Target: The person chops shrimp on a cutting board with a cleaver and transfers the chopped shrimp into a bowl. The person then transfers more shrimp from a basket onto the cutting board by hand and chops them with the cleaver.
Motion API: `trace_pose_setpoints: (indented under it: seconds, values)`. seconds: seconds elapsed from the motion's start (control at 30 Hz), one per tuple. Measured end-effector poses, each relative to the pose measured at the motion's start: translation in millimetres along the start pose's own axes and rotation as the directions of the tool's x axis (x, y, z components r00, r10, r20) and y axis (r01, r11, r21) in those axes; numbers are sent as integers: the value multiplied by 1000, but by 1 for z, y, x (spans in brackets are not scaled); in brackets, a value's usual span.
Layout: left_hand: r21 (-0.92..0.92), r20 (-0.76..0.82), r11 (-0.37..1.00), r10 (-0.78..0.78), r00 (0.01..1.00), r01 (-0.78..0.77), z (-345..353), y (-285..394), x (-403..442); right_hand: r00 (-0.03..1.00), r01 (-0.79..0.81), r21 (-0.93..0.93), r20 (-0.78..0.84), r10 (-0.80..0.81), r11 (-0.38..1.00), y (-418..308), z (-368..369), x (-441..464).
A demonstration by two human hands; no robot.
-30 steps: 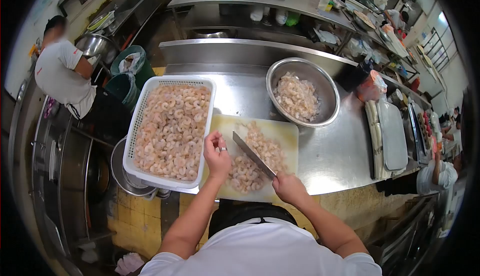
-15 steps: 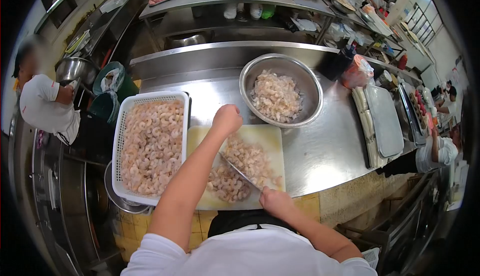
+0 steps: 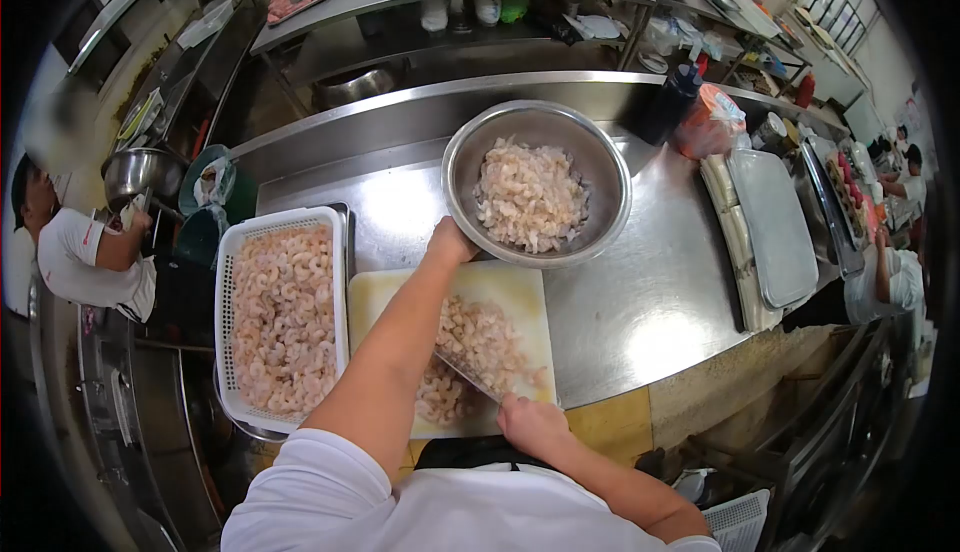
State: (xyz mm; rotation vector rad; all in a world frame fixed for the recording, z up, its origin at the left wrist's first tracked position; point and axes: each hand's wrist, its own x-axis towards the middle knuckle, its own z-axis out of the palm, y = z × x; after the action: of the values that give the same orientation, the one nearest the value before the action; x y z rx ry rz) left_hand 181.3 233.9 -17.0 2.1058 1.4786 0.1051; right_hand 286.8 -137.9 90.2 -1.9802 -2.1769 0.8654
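My left hand (image 3: 453, 241) is closed at the lower left rim of a steel bowl (image 3: 612, 214), its fingertips hidden under the rim. Chopped shrimp (image 3: 530, 195) fills the middle of the bowl. My right hand (image 3: 532, 422) grips the handle of a knife (image 3: 468, 374), whose blade lies slantwise among the shrimp pieces (image 3: 485, 337) on the cutting board (image 3: 385, 297). To the left stands a white perforated basket (image 3: 341, 302) full of whole peeled shrimp (image 3: 285, 322).
Behind the bowl are a dark bottle (image 3: 672, 104) and an orange-and-white bag (image 3: 712, 120). Lidded trays (image 3: 770, 227) stand at the right of the steel table (image 3: 640, 302). A person (image 3: 95, 252) works at the far left; others are at the right edge.
My left hand has moved from beside the knife tip, across the board, to the bowl's rim. The knife blade has come down into the shrimp pieces. The view has shifted.
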Motion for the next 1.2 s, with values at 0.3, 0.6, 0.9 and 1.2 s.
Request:
trace_pose_setpoints:
  seconds: [0.3,0.6,0.9,1.2]
  values:
    - [262,156,959,-153,976,109,-63,18,-42,1000,-5,11,4,5,1000,0,3,1]
    - [-397,-91,914,-129,987,83,-142,22,-161,996,-73,-33,43,74,997,-6,0,4]
    - [-726,-399,678,-279,874,-115,-94,-5,-311,990,-113,76,-72,118,991,-16,-15,-6]
    - [-236,-566,855,265,781,-461,6,-23,-362,980,-52,72,-186,64,996,-37,-4,-6]
